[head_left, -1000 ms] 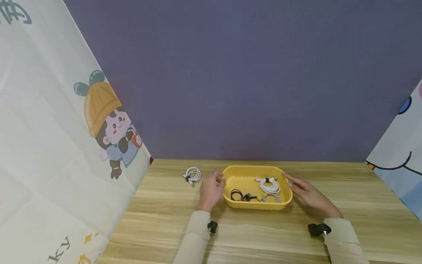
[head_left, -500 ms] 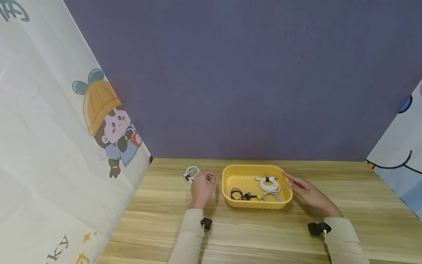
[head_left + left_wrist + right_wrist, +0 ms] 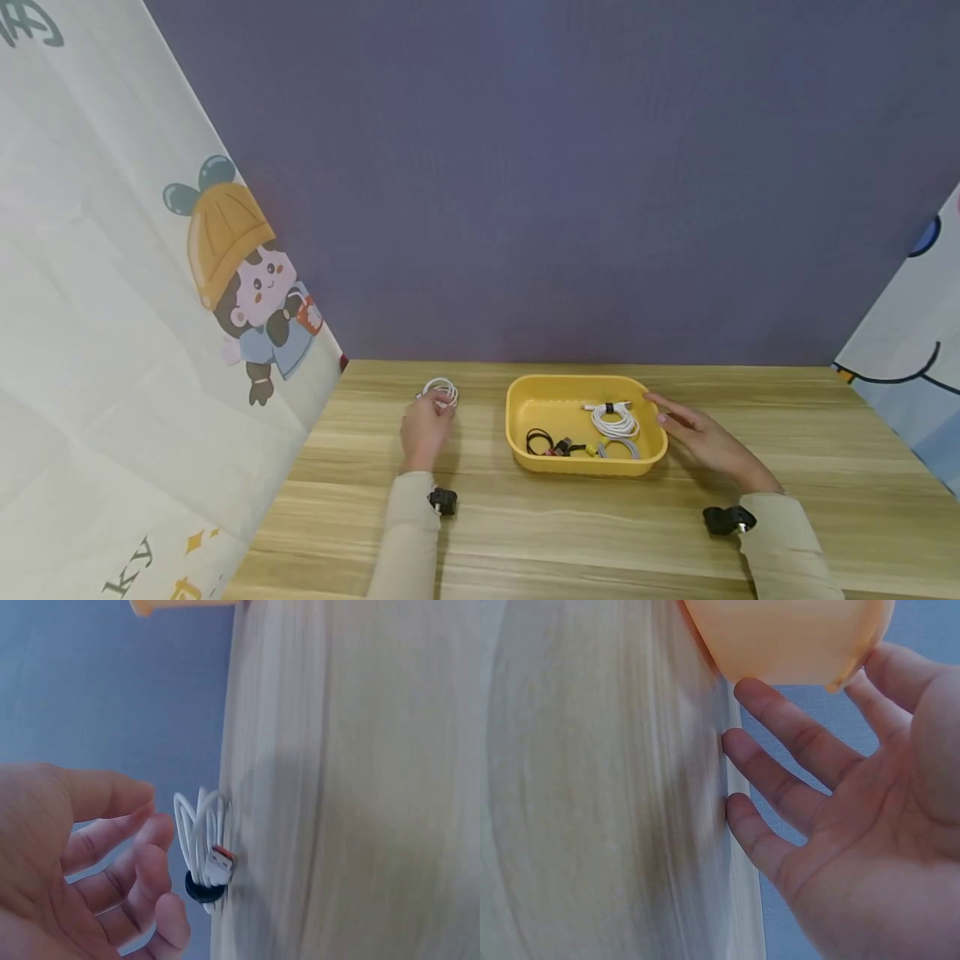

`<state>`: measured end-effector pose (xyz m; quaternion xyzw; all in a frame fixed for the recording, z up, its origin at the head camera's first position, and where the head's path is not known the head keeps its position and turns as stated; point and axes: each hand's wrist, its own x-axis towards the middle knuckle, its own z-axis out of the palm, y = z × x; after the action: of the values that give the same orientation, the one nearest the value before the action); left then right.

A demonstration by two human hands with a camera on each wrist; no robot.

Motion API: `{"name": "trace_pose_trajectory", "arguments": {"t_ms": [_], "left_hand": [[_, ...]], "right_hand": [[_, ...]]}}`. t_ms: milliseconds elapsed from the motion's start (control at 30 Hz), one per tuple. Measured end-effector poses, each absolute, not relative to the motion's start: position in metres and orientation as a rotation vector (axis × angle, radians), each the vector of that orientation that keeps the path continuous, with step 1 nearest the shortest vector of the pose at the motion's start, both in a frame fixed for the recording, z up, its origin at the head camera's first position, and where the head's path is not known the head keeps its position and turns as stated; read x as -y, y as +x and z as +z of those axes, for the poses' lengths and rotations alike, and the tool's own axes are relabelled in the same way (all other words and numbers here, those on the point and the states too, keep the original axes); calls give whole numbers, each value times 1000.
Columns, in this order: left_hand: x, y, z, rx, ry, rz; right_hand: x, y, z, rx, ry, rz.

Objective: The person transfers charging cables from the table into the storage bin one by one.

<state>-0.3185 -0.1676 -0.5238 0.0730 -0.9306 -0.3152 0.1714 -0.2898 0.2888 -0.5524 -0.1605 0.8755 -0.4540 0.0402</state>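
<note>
Wooden table [image 3: 570, 533] bears a yellow tray [image 3: 558, 463] of coiled cables between relaxed, empty fingers [image 3: 142, 874] of both hands.

- Your left hand [image 3: 423, 429] has open tabletop [image 3: 570, 533] on every side; only the coiled white cable [image 3: 439, 391] lies at its fingertips.
- The yellow tray [image 3: 587, 462] blocks the way rightward, with bare wood between.
- Your right hand [image 3: 693, 437] rests against the tray's right end; beyond it, clear table.

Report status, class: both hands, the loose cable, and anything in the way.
Left hand open, fingers at the white cable, no grip yet. Right hand open against the yellow tray. Cable flat on the table. Nothing blocking.
</note>
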Motion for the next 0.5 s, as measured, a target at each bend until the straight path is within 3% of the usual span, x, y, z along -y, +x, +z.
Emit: {"name": "trace_pose_trajectory", "arguments": {"t_ms": [500], "left_hand": [[182, -319, -530, 2786, 188, -856]], "right_hand": [[-289, -291, -551, -2673, -512, -1396]]}}
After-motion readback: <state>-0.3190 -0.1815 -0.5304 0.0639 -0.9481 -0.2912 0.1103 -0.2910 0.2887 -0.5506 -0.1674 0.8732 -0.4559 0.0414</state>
